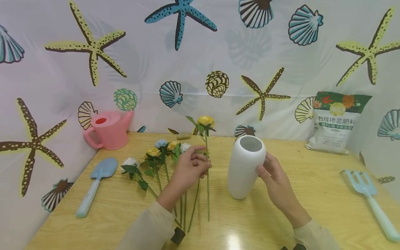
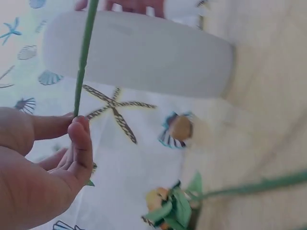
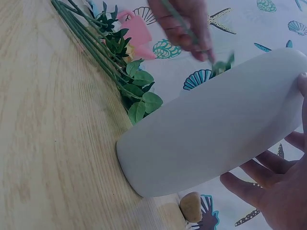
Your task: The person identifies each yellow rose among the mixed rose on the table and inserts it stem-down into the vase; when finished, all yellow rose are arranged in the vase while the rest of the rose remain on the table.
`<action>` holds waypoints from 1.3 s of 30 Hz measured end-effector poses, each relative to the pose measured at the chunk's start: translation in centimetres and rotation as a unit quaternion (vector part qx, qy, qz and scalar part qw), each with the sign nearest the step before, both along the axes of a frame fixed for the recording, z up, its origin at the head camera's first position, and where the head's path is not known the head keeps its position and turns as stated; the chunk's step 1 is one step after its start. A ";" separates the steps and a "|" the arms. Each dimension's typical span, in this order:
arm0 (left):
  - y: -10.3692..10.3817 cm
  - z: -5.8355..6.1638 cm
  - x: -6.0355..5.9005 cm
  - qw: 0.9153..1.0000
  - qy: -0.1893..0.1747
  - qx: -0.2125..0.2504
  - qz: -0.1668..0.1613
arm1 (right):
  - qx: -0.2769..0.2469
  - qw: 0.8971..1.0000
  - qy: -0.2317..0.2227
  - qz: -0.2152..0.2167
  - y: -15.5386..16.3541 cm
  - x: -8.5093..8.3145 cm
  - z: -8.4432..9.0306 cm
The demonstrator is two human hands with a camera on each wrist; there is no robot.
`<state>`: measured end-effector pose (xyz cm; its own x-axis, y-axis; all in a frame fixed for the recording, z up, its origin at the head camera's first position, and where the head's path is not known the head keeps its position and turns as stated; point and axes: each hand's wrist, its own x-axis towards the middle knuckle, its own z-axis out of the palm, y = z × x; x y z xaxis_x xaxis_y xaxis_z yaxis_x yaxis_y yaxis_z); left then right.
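The white vase (image 1: 245, 167) stands upright on the wooden table (image 1: 312, 194), slightly tilted toward the person, its open mouth up. The right hand (image 1: 275, 177) rests against the vase's right side, thumb near the rim, fingers spread along the wall (seen apart in the wrist view); it steadies the vase rather than wrapping it. Just left of the vase, the left hand (image 1: 189, 166) pinches the stem of a yellow flower (image 1: 206, 121) between thumb and curled fingertips; the stem stands nearly upright, its bloom above the vase's rim level and its lower end down at the table. Further left of the vase lies a bunch of flowers (image 1: 159, 152), stems toward the person. Beyond them, left of the vase, are a blue trowel (image 1: 95, 184) and a pink watering can (image 1: 107, 130). Right of the vase stand a bag (image 1: 335, 121) at the back and a blue fork (image 1: 370, 198) near the table's edge.
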<state>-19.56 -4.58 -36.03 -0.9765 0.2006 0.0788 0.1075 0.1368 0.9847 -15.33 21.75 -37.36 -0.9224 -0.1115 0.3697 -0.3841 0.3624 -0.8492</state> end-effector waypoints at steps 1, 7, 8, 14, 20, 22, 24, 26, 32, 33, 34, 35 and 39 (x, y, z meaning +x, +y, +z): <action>0.1 0.5 0.0 0.999 0.001 0.037 0.012 | 0.000 1.000 -0.002 -0.001 0.0 0.0 0.0; 1.0 2.8 0.1 0.975 0.021 0.204 0.088 | -0.002 1.000 -0.009 -0.004 0.0 -0.1 0.0; 1.2 2.9 0.1 0.969 0.027 0.225 0.100 | -0.002 1.000 -0.009 -0.004 0.0 -0.1 0.0; 2.4 3.6 0.1 0.921 0.070 0.349 0.161 | -0.002 1.000 -0.005 -0.001 0.0 -0.2 0.1; 2.7 4.8 0.2 0.870 0.133 0.436 0.189 | 0.004 1.000 -0.006 -0.004 -0.1 -0.3 0.0; 2.8 5.3 0.1 0.856 0.155 0.455 0.190 | 0.003 1.000 -0.005 -0.004 0.0 -0.3 0.0; 2.8 5.7 -0.1 0.844 0.175 0.471 0.188 | 0.001 1.000 -0.007 -0.003 0.0 -0.3 0.0; 3.0 6.1 -0.2 0.838 0.191 0.475 0.188 | 0.001 1.000 -0.008 -0.003 0.1 -0.2 -0.1; 4.1 6.4 -0.3 0.847 0.225 0.450 0.170 | 0.001 1.000 -0.008 -0.003 0.3 -0.3 -0.1; 4.3 6.3 -0.3 0.853 0.228 0.440 0.163 | 0.000 1.000 -0.007 -0.003 0.3 -0.3 -0.1; 4.5 6.2 -0.4 0.858 0.231 0.431 0.156 | 0.000 1.000 -0.007 -0.003 0.3 -0.4 -0.1; 4.8 6.2 -0.4 0.864 0.231 0.422 0.147 | -0.001 1.000 -0.007 -0.004 0.3 -0.4 -0.1; 6.1 5.9 -0.5 0.887 0.229 0.385 0.115 | -0.003 1.000 -0.010 -0.005 0.2 -0.3 -0.1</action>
<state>-20.10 1.52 -30.09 -0.8144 -0.2857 0.5052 0.5775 -0.4857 0.6562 -15.61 21.95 -37.45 -0.9307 -0.0994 0.3521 -0.3634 0.3618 -0.8585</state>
